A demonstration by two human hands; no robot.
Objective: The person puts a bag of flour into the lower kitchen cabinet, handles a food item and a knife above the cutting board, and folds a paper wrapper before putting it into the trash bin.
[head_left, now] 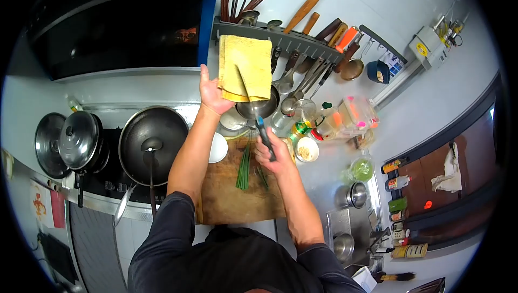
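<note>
My right hand (272, 155) is wrapped round the dark handle of a knife (246, 89). The blade points up and away, passing in front of a folded yellow cloth (245, 63). At the cloth's lower left corner is my left hand (212, 96), its thumb stretched upward and apart from the palm. The cloth hides its other fingers. Below the knife, long green stalks that look like chives (244, 171) lie on a wooden cutting board (229, 206).
A wok (135, 142) with a ladle inside and a lidded pot (78, 139) stand on the stove at left. A utensil rack (291, 39) hangs on the wall. Bowls, including one of chopped pieces (307, 149), bottles and a sink (340, 220) are on the right.
</note>
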